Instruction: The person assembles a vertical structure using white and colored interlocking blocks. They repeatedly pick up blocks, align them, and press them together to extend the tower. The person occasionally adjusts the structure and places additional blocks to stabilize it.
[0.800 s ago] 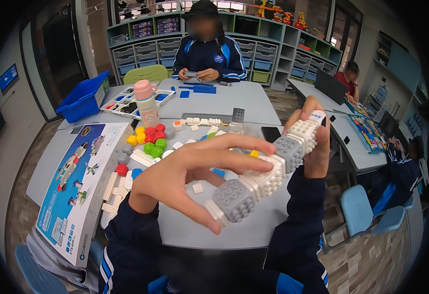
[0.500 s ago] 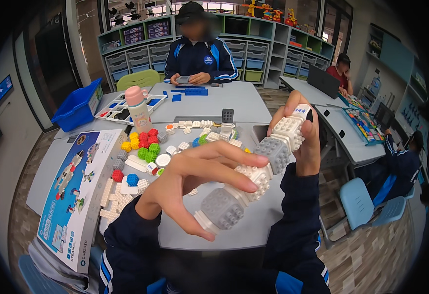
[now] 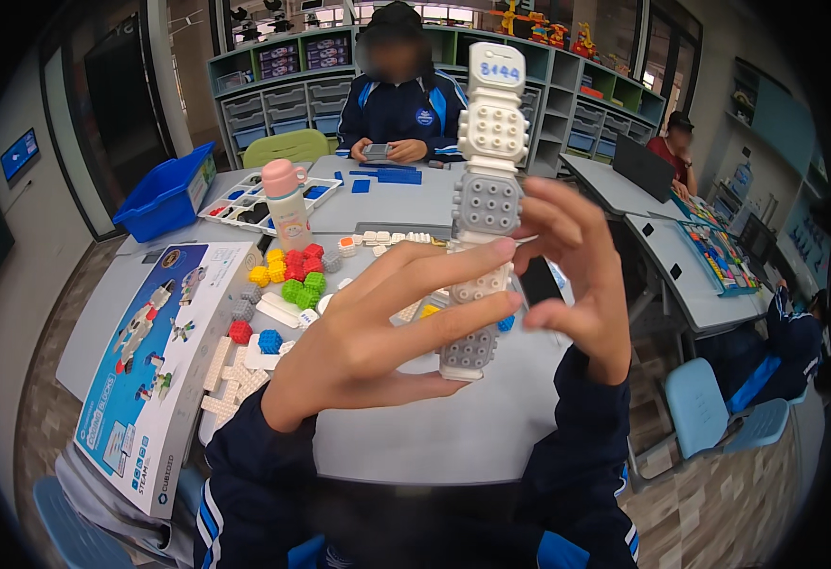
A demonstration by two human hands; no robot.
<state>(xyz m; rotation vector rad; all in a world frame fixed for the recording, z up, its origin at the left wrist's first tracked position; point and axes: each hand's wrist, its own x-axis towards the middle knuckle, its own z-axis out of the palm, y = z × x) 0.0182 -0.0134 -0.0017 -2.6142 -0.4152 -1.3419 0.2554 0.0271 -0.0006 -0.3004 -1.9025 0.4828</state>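
A tall column of studded building blocks (image 3: 493, 131), alternating white and grey, stands nearly upright in front of me. My left hand (image 3: 368, 332) grips its lower part, with fingers across the front and the thumb near the bottom end. A white cap with handwritten marks tops the column. Just to the right, my right hand (image 3: 591, 275) is open, its fingers curved and spread apart. Its fingertips are beside the upper grey block; whether they touch it I cannot tell. Behind the hands, red blocks (image 3: 304, 260), green blocks (image 3: 304, 288) and yellow blocks (image 3: 268, 268) lie on the table.
A large kit box (image 3: 155, 370) lies at the left, beside white plates (image 3: 235, 384). Farther back are a pink-capped bottle (image 3: 287, 204), a sorting tray (image 3: 221, 211) and a blue bin (image 3: 164, 194). Across the table a person (image 3: 401, 109) holds a small grey piece. Blue chairs (image 3: 710, 403) stand at right.
The column has swung from a slant to nearly upright, its top rising away from my right hand. That hand has let go of the top end and opened; my left hand keeps its hold.
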